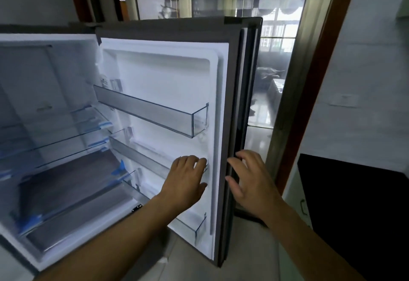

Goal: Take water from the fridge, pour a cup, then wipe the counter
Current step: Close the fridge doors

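The fridge stands open, its interior [44, 103] lit, with glass shelves that look bare. The fridge door [168, 77] is swung out toward me, and the clear bins [152, 112] on its inner side hold nothing I can see. My left hand [186, 181] hovers with fingers apart by the middle door bin, holding nothing. My right hand [252, 183] is spread at the door's outer edge [236, 126], fingertips on or just off the dark rim. No water bottle or cup shows anywhere.
A dark counter [354, 203] lies at the lower right, with a white wall behind it. Beyond the door is a glass partition [265, 59] with a brown frame, and a room behind it. Pale floor tiles show below the door.
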